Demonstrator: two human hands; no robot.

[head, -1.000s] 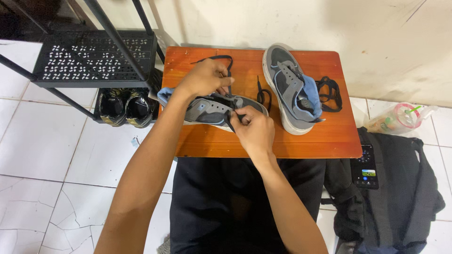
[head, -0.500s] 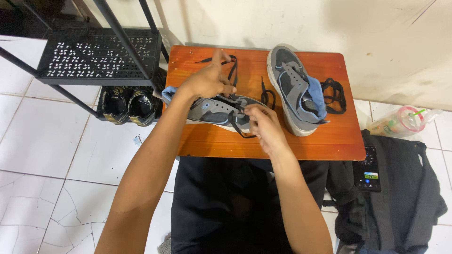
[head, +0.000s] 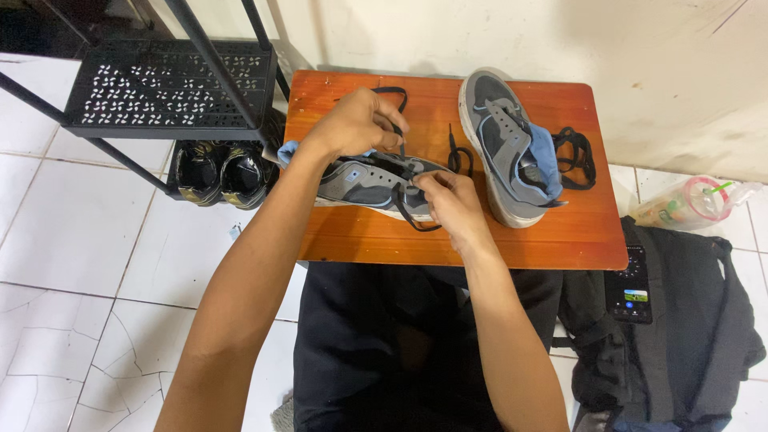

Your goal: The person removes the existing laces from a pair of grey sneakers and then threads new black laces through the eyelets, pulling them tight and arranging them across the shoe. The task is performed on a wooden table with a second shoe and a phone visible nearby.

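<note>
On the small orange wooden table (head: 528, 244), we see the grey sneaker (head: 360, 182) lying on its side, eyelets turned up within reach. The left hand (head: 356, 124) is closed around the upper stretch of black shoelace (head: 398, 138), keeping it taut, while the right hand (head: 452, 204) pinches the lace beside the eyelets.

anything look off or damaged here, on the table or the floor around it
The floor tiles at lower left are cracked. The second grey shoe lies tipped on its side, its black lace pulled out and heaped beside it. A phone with its screen lit rests on the dark backpack on the floor.
</note>
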